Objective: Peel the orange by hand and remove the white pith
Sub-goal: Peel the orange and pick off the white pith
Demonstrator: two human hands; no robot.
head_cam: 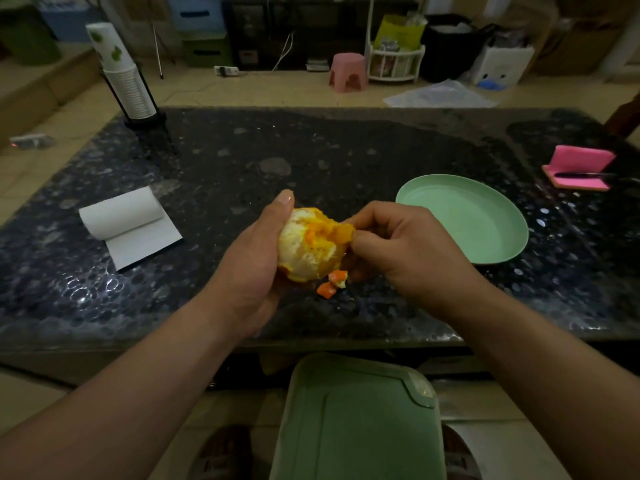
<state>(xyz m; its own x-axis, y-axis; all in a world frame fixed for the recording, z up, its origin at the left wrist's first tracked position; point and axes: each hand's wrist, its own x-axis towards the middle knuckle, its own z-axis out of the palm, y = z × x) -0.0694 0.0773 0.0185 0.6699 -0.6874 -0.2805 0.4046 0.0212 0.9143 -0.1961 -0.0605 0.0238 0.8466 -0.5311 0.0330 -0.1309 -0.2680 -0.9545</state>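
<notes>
My left hand (pixel 254 265) cups a partly peeled orange (pixel 308 249) just above the dark stone table, thumb up along its far side. White pith covers most of the exposed fruit, and orange rind remains on its right side. My right hand (pixel 394 247) pinches that rind at the orange's right edge with curled fingers. Small torn peel pieces (pixel 330 284) lie on the table just below the fruit.
A pale green plate (pixel 485 237) sits to the right of my hands. A paper towel roll (pixel 128 223) lies at left, a stack of cups (pixel 130 88) at back left, a pink sponge (pixel 578 168) with a knife at far right. A green bin lid (pixel 356 424) is below the table edge.
</notes>
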